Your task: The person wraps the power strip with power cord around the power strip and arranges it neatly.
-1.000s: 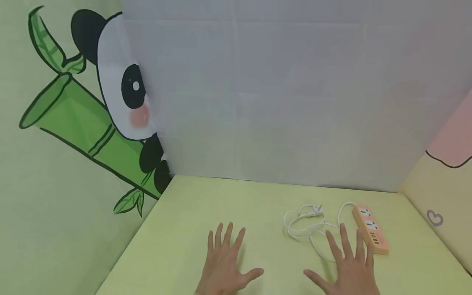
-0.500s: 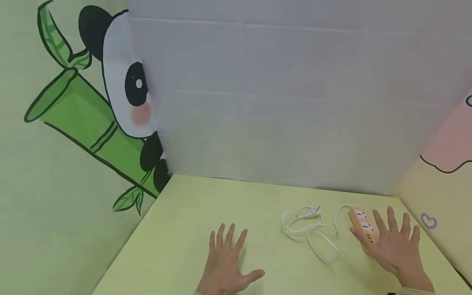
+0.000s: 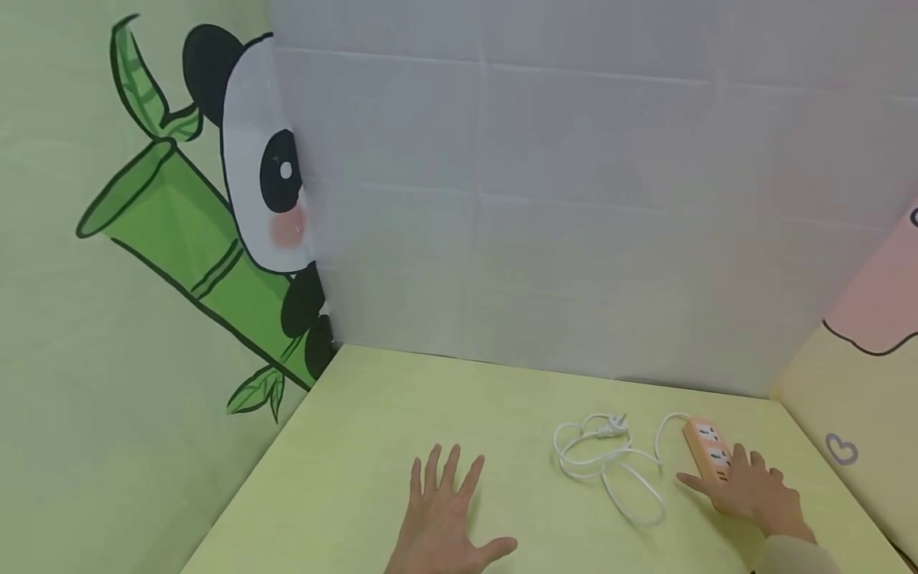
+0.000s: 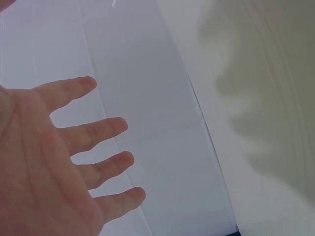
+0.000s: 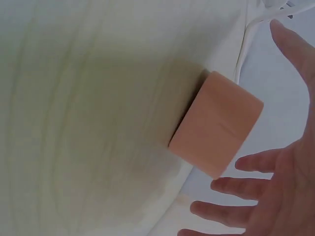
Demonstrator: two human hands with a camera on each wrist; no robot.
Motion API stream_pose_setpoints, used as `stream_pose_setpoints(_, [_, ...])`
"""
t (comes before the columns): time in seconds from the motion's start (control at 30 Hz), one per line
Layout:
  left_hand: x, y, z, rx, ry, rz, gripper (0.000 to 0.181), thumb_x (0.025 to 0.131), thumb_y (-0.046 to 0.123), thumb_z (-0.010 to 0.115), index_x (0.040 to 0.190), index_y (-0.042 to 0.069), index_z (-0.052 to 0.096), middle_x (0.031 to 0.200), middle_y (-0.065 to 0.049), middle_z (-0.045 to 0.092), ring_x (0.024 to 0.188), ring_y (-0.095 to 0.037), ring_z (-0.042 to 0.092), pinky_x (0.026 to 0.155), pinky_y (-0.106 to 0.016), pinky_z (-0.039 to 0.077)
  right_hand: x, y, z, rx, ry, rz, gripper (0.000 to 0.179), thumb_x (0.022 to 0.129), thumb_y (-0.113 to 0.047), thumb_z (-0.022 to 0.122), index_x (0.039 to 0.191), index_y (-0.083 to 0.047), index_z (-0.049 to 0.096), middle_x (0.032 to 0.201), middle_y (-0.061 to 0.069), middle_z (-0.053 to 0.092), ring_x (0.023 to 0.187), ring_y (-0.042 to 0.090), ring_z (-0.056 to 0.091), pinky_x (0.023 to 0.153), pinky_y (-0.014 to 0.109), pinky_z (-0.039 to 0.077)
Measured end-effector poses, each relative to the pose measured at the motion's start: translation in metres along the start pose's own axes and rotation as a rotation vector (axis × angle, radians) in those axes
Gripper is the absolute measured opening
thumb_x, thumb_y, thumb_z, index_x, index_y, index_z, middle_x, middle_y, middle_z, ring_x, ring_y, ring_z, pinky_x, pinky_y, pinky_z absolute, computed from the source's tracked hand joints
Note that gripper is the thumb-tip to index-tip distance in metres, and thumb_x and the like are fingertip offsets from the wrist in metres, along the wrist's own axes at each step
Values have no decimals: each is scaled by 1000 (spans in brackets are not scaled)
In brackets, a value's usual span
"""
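Note:
An orange power strip (image 3: 706, 448) with white socket faces lies on the right of the pale yellow table. My right hand (image 3: 762, 493) is over its near end, thumb and fingers spread apart. In the right wrist view the orange end of the power strip (image 5: 216, 125) shows beside my fingers (image 5: 224, 214), which are extended and not wrapped round it. The strip's white cord (image 3: 634, 474) lies in loose loops to its left, with the plug (image 3: 613, 426) at the far side of the coil. My left hand (image 3: 445, 518) is spread with nothing in it; the left wrist view shows its palm (image 4: 39, 162).
Behind the table (image 3: 402, 406) stands a grey-white backdrop (image 3: 559, 199). A green wall (image 3: 129, 383) with a painted panda and bamboo is at the left. On the right is a cream and pink wall (image 3: 861, 399) with a small heart.
My right hand has moved right from beside the cord and then lowered over the near end of the power strip. The left hand has stayed nearly still; the head view has shifted slightly.

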State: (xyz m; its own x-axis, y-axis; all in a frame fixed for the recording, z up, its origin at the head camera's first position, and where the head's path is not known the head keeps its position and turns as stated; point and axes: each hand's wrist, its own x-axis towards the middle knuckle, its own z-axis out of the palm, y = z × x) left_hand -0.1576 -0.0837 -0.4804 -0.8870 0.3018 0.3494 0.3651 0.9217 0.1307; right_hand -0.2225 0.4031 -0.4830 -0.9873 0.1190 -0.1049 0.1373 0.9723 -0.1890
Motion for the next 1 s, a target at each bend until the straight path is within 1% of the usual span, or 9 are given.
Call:
stream_pose_setpoints(0.1, [-1,1,0,10,6,3,105,72,93,53,151,24,47,155,-14,46,146,-42,36,116,-64,28,0,4,5,21,-46,6,126,85,-83,50,138,27,18,127,55,37,106,70,48,76,69,47])
stream_pose_setpoints(0.2, [-1,2,-2,13,2,7,104,72,92,53,151,24,47,154,-14,46,146,-41,36,116,-63,29,-2,5,7,46,-71,13,119,86,-80,52,129,28,26,113,48,48,94,56,59,70,60,50])
stream_pose_setpoints(0.33, [-1,3,-3,15,-6,12,104,73,92,53,151,24,47,154,-15,46,146,-41,36,116,-63,29,-6,6,8,61,-67,5,105,89,-75,52,116,25,38,98,35,56,83,40,60,66,52,50])
stream_pose_setpoints(0.4, [-2,3,-2,16,-6,14,104,73,92,53,151,24,47,154,-15,46,146,-41,36,116,-62,29,-7,7,9,61,-60,-7,96,93,-71,51,110,24,42,93,30,56,79,36,59,64,50,49])
stream_pose_setpoints(0.53, [-2,2,-1,12,-1,19,104,73,92,53,151,23,48,154,-15,46,146,-41,36,116,-62,29,-6,12,10,51,-47,-16,83,98,-61,49,104,21,44,88,25,57,74,32,58,61,48,49])
stream_pose_setpoints(0.63, [-1,2,0,7,4,22,103,73,91,54,150,23,49,153,-15,47,146,-42,37,115,-62,30,-6,15,11,57,-39,-13,76,99,-56,50,102,19,45,87,22,56,73,29,55,60,44,47])
stream_pose_setpoints(0.83, [-1,3,0,9,-3,25,103,74,91,53,150,22,49,154,-15,46,146,-42,36,116,-62,29,-11,16,10,121,-34,-4,65,100,-47,52,101,17,41,84,21,54,70,27,51,56,37,42])
stream_pose_setpoints(0.9, [-2,3,0,12,-6,28,103,74,91,53,150,22,49,154,-16,46,146,-43,35,116,-62,29,-14,15,8,154,-14,-3,61,100,-43,53,102,16,39,83,23,55,69,28,52,56,37,42])
stream_pose_setpoints(1.0, [-1,2,1,14,-3,32,102,74,91,54,149,22,50,153,-16,47,146,-43,36,116,-62,30,-17,12,5,174,57,-34,57,100,-36,56,103,18,38,82,25,56,68,29,53,55,40,44])
